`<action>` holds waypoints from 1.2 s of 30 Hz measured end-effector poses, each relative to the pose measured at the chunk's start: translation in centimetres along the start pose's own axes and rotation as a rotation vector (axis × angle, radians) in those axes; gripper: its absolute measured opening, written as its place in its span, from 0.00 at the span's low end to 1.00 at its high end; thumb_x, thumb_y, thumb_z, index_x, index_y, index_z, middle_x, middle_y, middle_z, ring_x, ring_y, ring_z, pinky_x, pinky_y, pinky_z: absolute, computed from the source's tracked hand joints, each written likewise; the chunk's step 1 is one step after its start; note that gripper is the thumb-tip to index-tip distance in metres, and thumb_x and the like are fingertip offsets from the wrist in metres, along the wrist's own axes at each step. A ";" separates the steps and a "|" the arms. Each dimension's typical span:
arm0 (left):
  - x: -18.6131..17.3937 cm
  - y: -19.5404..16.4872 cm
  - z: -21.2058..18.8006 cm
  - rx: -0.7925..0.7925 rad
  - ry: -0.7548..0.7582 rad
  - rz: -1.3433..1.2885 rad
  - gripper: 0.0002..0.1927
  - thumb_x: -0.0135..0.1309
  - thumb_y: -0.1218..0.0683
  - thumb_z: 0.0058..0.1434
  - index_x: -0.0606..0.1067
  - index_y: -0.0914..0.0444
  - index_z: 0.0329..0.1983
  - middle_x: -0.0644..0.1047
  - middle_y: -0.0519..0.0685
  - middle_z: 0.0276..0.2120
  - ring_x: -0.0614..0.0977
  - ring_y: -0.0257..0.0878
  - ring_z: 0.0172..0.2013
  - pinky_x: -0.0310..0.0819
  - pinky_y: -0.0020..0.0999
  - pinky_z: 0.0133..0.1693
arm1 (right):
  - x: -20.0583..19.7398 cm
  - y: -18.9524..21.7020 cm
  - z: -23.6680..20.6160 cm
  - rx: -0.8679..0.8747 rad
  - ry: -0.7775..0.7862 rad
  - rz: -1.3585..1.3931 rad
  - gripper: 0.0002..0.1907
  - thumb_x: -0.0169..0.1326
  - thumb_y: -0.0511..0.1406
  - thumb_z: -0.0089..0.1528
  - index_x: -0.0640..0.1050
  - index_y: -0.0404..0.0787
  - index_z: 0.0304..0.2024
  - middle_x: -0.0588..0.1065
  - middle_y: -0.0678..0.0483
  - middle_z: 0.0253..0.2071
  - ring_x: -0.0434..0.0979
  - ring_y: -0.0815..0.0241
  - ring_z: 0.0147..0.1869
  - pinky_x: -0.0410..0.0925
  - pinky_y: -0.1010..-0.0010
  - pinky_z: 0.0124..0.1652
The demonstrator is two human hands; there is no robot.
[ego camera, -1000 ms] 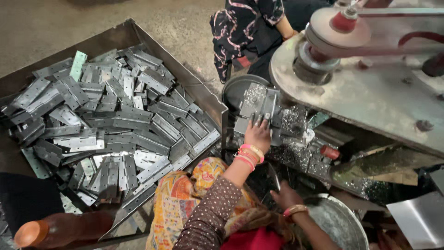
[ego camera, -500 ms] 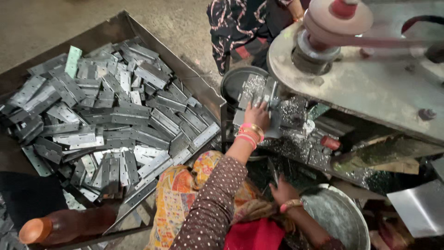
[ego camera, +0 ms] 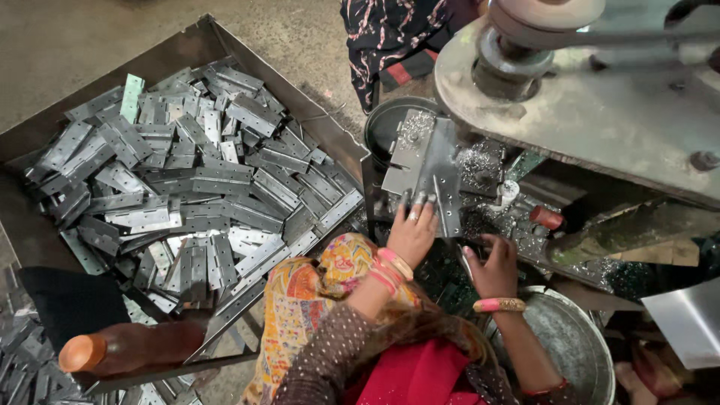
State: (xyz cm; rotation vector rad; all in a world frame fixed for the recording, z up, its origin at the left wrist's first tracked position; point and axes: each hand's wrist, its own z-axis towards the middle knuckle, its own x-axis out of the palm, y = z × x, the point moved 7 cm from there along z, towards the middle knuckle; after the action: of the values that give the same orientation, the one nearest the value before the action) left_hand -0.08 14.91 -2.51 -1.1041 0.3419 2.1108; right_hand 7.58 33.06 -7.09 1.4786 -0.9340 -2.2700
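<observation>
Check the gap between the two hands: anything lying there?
Head view: between the left hand and the right hand lie the lower edge of the hinge plate and loose metal shavings. Nothing else is clear.

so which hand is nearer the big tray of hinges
Left. The left hand rests on the hinge plates by the machine, just right of the tray wall. The right hand is further right, away from the tray.

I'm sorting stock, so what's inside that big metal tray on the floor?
The tray holds a loose heap of flat grey metal hinges, one pale green piece among them. The tray bottom beneath the heap is covered.
</observation>
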 end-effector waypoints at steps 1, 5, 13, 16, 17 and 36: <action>-0.4 0.0 0.4 0.040 -0.006 -0.018 0.13 0.50 0.55 0.63 0.79 0.64 0.46 0.76 0.54 0.53 0.76 0.49 0.57 0.63 0.58 0.64 | -0.3 0.1 -0.1 -0.015 -0.032 -0.020 0.26 0.63 0.42 0.60 0.72 0.36 0.55 0.68 0.41 0.54 0.76 0.46 0.50 0.74 0.58 0.47; -1.0 0.1 3.1 0.019 0.055 -0.169 0.12 0.50 0.57 0.67 0.77 0.64 0.50 0.76 0.54 0.53 0.78 0.48 0.51 0.71 0.54 0.60 | -1.0 0.7 -0.4 -0.080 -0.110 -0.031 0.25 0.65 0.39 0.59 0.72 0.36 0.54 0.69 0.41 0.53 0.74 0.44 0.52 0.75 0.62 0.43; 0.0 1.1 6.9 -0.039 -0.019 0.057 0.10 0.54 0.54 0.63 0.79 0.61 0.45 0.74 0.54 0.55 0.77 0.48 0.47 0.71 0.51 0.51 | -0.6 0.8 -0.1 -0.184 -0.111 -0.220 0.24 0.65 0.42 0.60 0.73 0.38 0.53 0.70 0.47 0.51 0.76 0.47 0.52 0.71 0.55 0.53; 2.4 3.5 6.5 -0.224 0.185 -0.060 0.14 0.53 0.46 0.60 0.78 0.60 0.40 0.71 0.56 0.62 0.75 0.51 0.56 0.68 0.55 0.59 | -0.3 -0.7 0.0 0.018 -0.024 -0.036 0.24 0.64 0.41 0.59 0.73 0.37 0.54 0.69 0.45 0.53 0.77 0.50 0.49 0.73 0.58 0.48; 2.8 4.3 5.8 -0.302 0.237 -0.121 0.20 0.52 0.44 0.64 0.76 0.64 0.49 0.69 0.57 0.64 0.73 0.52 0.61 0.67 0.53 0.61 | -0.2 -0.8 0.0 0.039 -0.011 -0.036 0.24 0.64 0.41 0.59 0.73 0.38 0.54 0.69 0.45 0.53 0.77 0.50 0.49 0.73 0.59 0.48; 5.5 3.5 5.1 -0.274 0.396 -0.041 0.19 0.51 0.47 0.61 0.80 0.62 0.49 0.70 0.51 0.66 0.69 0.49 0.66 0.54 0.60 0.65 | 7.3 -4.8 -4.4 -0.058 0.391 -0.474 0.29 0.60 0.50 0.58 0.71 0.38 0.51 0.74 0.37 0.48 0.78 0.38 0.48 0.74 0.51 0.43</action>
State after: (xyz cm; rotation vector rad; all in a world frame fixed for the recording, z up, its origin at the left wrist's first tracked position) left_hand -7.68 17.70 -4.20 -1.6816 0.2125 1.9337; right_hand 8.87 31.08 -16.55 2.1936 -0.4318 -2.1357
